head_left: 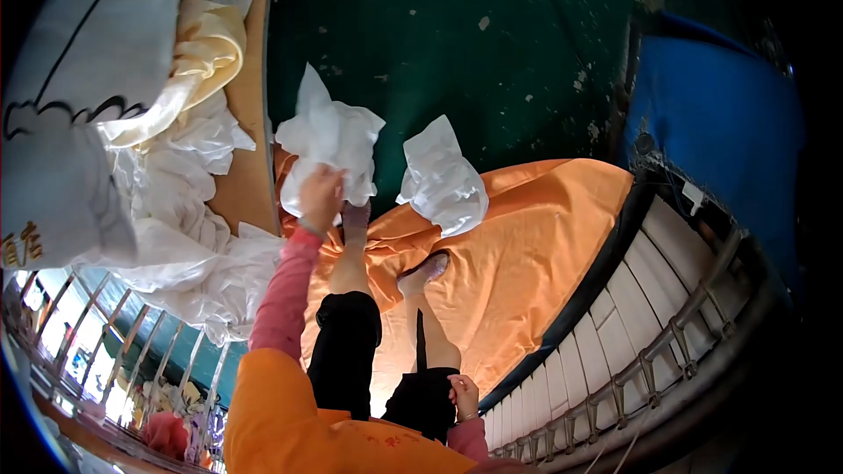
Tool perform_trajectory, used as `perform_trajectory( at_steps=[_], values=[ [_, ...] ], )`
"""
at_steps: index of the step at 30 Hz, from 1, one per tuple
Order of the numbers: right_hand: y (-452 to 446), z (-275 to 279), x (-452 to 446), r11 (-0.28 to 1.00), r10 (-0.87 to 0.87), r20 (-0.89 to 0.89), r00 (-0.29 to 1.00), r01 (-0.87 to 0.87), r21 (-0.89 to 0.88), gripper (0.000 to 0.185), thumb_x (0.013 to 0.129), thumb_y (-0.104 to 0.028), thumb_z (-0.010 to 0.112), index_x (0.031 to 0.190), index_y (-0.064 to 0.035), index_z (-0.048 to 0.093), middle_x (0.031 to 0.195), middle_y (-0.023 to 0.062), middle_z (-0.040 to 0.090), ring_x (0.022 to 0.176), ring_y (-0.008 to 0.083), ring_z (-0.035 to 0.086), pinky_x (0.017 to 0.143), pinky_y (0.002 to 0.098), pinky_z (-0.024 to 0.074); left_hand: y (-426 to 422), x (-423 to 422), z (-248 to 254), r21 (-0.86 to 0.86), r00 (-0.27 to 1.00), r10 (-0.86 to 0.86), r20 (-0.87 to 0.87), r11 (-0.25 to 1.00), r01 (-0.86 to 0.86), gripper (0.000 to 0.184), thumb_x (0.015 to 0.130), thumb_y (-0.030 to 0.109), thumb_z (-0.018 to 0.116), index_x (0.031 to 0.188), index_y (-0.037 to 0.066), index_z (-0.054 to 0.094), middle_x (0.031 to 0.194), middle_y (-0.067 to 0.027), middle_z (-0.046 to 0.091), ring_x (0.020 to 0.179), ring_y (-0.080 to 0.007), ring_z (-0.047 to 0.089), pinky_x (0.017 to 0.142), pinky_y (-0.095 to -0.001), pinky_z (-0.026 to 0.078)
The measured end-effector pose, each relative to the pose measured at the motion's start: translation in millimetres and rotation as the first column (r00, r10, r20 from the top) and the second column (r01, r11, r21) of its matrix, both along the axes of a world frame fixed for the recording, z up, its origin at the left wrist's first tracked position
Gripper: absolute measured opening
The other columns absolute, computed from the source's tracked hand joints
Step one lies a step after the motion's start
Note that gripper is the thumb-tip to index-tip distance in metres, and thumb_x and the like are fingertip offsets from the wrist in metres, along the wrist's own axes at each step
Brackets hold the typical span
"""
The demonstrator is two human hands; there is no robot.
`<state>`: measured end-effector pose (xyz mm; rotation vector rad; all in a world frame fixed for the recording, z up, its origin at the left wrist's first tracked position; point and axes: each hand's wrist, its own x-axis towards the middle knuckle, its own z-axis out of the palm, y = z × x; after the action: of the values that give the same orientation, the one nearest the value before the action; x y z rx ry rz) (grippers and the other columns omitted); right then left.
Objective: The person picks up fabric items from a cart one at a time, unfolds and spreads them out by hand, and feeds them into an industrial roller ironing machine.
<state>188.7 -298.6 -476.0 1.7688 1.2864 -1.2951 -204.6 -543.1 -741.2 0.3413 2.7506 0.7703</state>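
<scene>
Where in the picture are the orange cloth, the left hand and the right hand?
Orange cloth (527,250): head view, its broad spread part.
Left hand (322,196): head view, middle of the hand.
Right hand (464,396): head view, middle of the hand.

The left hand (321,195) is at the white cloth (332,136) over the orange sheet (536,237); another white piece (443,180) lies just beside, and the right hand (464,393) hangs near the knee.

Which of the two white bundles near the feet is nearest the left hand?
The left bundle, nearer the wooden board: the left hand overlaps it in view, while the right bundle lies apart.
</scene>
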Motion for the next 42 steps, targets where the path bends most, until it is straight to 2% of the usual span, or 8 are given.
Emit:
perform_trajectory(
  at_steps=[3,6,14,23,26,30,38,42],
  values=[
    [0,-5,0,0.998,-0.039,0.025,0.999,0.038,0.04,0.013,0.087,-0.017,0.058,0.088,-0.0059,0.065,0.052,-0.0022,0.049,0.042,0.0043,0.038,0.04,0.0175,0.0278,78,5,-44,0.073,0.825,-0.239,0.512,0.969,0.235,0.038,0.078,0.038,0.065,0.11,0.017,0.063,0.099,-0.0105,0.064,0.092,-0.0297,0.061,0.079,-0.0393,0.047],
    [-1,-8,0,0.994,-0.07,0.045,0.997,0.066,0.082,0.013,0.087,-0.018,0.059,0.087,-0.0062,0.065,0.051,-0.0027,0.048,0.041,0.0044,0.038,0.039,0.0179,0.026,144,17,-118,-0.056,0.562,-0.006,0.827,0.994,0.092,0.057,0.074,0.05,0.066,0.109,0.005,0.061,0.109,-0.0145,0.063,0.103,-0.0316,0.059,0.086,-0.0382,0.046],
    [-1,-14,17,0.982,-0.149,0.04,0.988,0.143,0.124,0.013,0.086,-0.017,0.059,0.088,-0.0058,0.065,0.052,-0.0022,0.047,0.042,0.0047,0.039,0.039,0.0182,0.0256,207,96,-215,0.026,0.753,0.238,0.613,0.947,-0.321,0.026,0.081,0.029,0.056,0.095,0.007,0.061,0.096,-0.019,0.062,0.094,-0.0381,0.057,0.08,-0.0451,0.045],
    [1,-7,26,0.987,-0.124,-0.161,0.979,0.139,0.085,0.024,0.088,-0.016,0.056,0.108,-0.0041,0.054,0.064,0.0015,0.052,0.048,0.0076,0.044,0.044,0.018,0.0358,184,114,93,0.459,0.648,-0.345,0.68,0.889,-0.008,0.03,0.081,0.033,0.055,0.097,0.009,0.06,0.09,-0.0156,0.064,0.087,-0.0354,0.059,0.075,-0.0413,0.045],
    [41,-27,51,0.957,-0.01,-0.316,0.949,0.101,0.272,0.062,0.083,-0.009,0.065,0.134,0.0021,0.031,0.119,0.0123,0.045,0.105,0.0188,0.048,0.091,0.0285,0.0412,179,147,182,0.661,0.633,-0.56,0.535,0.744,0.098,0.027,0.079,0.031,0.055,0.093,0.008,0.059,0.081,-0.0146,0.062,0.08,-0.0349,0.059,0.069,-0.0416,0.046],
    [96,38,-28,0.95,0.094,-0.711,0.697,0.152,0.274,0.077,0.08,-0.014,0.069,0.139,0.0014,0.022,0.14,0.0143,0.031,0.127,0.0246,0.032,0.105,0.036,0.0281,174,167,302,0.712,0.577,-0.633,0.516,0.691,0.121,0.022,0.079,0.03,0.055,0.09,0.01,0.059,0.078,-0.0112,0.061,0.075,-0.0315,0.06,0.064,-0.0406,0.045],
    [107,127,-104,0.972,0.05,-0.756,0.653,0.143,0.187,0.055,0.084,-0.006,0.061,0.132,0.0005,0.036,0.13,0.011,0.044,0.116,0.0229,0.046,0.097,0.0348,0.0374,172,176,370,0.678,0.554,-0.625,0.551,0.722,0.139,0.031,0.082,0.041,0.055,0.08,0.009,0.058,0.074,-0.0109,0.061,0.07,-0.0315,0.059,0.059,-0.0401,0.044],
    [90,146,-101,0.938,0.018,-0.842,0.54,0.283,0.202,0.051,0.085,-0.003,0.058,0.132,0.0002,0.038,0.129,0.0109,0.046,0.115,0.0228,0.047,0.097,0.0345,0.038,161,190,355,0.645,0.458,-0.521,0.72,0.745,-0.166,0.044,0.085,0.049,0.05,0.09,0.007,0.062,0.082,-0.0115,0.064,0.074,-0.0257,0.061,0.067,-0.0357,0.046]
  ],
)
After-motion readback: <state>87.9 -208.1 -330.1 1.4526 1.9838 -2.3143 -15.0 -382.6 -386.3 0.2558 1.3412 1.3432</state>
